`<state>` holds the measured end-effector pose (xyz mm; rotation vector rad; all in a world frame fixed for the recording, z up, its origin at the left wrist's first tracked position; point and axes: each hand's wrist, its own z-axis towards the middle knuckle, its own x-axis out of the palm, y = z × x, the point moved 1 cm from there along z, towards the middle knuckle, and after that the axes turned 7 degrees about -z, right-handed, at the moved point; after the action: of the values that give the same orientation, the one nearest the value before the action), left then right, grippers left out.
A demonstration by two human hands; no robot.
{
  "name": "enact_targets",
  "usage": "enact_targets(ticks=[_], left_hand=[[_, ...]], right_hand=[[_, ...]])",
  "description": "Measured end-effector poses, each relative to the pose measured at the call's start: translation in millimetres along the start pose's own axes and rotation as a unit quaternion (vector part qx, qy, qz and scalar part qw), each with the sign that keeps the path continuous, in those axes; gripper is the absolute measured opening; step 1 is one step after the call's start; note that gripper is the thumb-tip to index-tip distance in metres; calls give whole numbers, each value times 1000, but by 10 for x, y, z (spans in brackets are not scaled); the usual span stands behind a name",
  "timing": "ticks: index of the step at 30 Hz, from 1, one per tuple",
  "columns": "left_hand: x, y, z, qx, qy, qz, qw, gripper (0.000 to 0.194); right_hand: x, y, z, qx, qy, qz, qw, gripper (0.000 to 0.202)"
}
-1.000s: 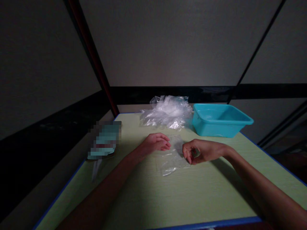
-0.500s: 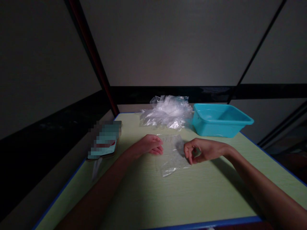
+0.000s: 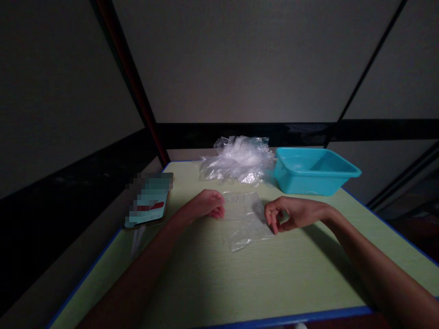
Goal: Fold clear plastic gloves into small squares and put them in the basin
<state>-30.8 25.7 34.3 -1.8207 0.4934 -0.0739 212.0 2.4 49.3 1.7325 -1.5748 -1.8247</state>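
A clear plastic bag (image 3: 248, 214) lies flat on the table between my two hands. My right hand (image 3: 291, 214) is closed at the bag's right side, thumb and fingertips pinching its lower right corner. At the bag's left edge is my left hand (image 3: 207, 204), its fingers curled in. Whether the bag's edge is between those fingers is hidden. Beyond the hands, a loose pile of clear plastic bags (image 3: 240, 160) lies at the table's far edge.
A turquoise plastic basin (image 3: 308, 183) stands at the back right, beside the pile. On the left lies a phone-like device (image 3: 157, 203), partly pixelated, with a clear strip (image 3: 137, 240) by it. The pale green table (image 3: 240, 288) has a blue edge; wall panels rise behind.
My left hand has shifted slightly left to the bag's edge, and its fingers are more curled. My right hand keeps its pinch at the corner. The bag stays nearly in place.
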Motion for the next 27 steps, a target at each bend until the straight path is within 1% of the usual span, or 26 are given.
enact_targets(ticks=[4, 6, 9, 12, 14, 17, 20, 24, 27], left_hand=[[-40, 6, 6, 6, 8, 19, 1000, 11], [-76, 14, 12, 6, 16, 39, 999, 12], [-125, 12, 13, 6, 18, 68, 997, 13], [-139, -11, 6, 14, -2, 69, 998, 13], [-125, -33, -2, 18, -16, 52, 998, 11], [-82, -61, -19, 18, -14, 13, 1000, 12], [-30, -67, -34, 20, 6, -33, 999, 18], [34, -30, -29, 30, 43, -96, 994, 26], [70, 9, -8, 28, 61, -106, 992, 28]], right_hand=[[8, -21, -26, 20, 32, 11, 999, 22], [1, -12, -48, 20, 37, 1, 999, 20], [-15, 31, -74, 10, 1, -71, 997, 14], [-8, 77, -79, 0, -33, -160, 987, 9], [13, 92, -70, -3, -38, -199, 979, 9], [51, 104, -44, -6, -36, -232, 972, 10], [77, 131, -16, -20, -36, -233, 972, 16], [87, 167, 23, -56, -69, -177, 980, 27], [89, 132, 51, -50, -46, -132, 989, 30]])
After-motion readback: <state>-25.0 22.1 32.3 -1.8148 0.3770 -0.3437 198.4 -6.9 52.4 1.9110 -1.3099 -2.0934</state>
